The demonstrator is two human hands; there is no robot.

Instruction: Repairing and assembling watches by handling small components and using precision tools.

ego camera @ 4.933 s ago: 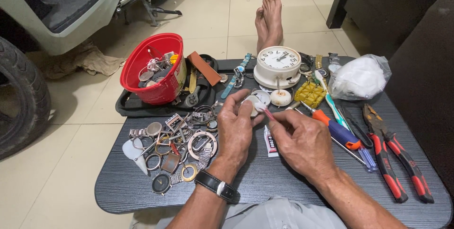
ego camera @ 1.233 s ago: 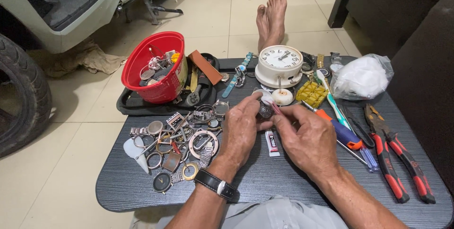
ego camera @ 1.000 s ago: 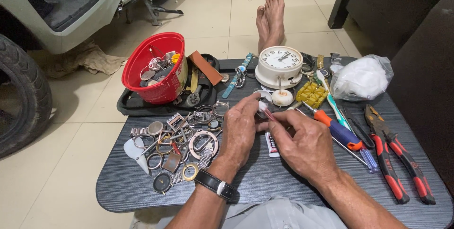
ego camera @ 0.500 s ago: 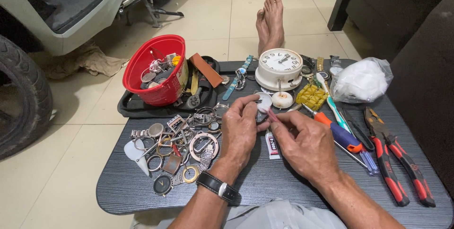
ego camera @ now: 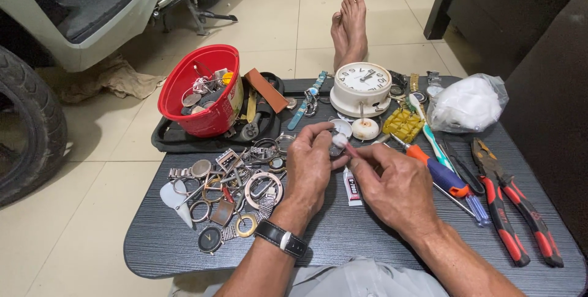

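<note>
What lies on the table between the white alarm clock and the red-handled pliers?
In the head view: yellow block, toothbrush and orange-blue screwdriver lie between alarm clock and pliers.

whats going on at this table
A person sits at a low dark table strewn with watch parts. The left hand holds a small round piece up off the table, and the right hand touches a thin stick to it. A small glue tube lies between the hands. A white alarm clock, a red basket and pliers lie around them.
</note>
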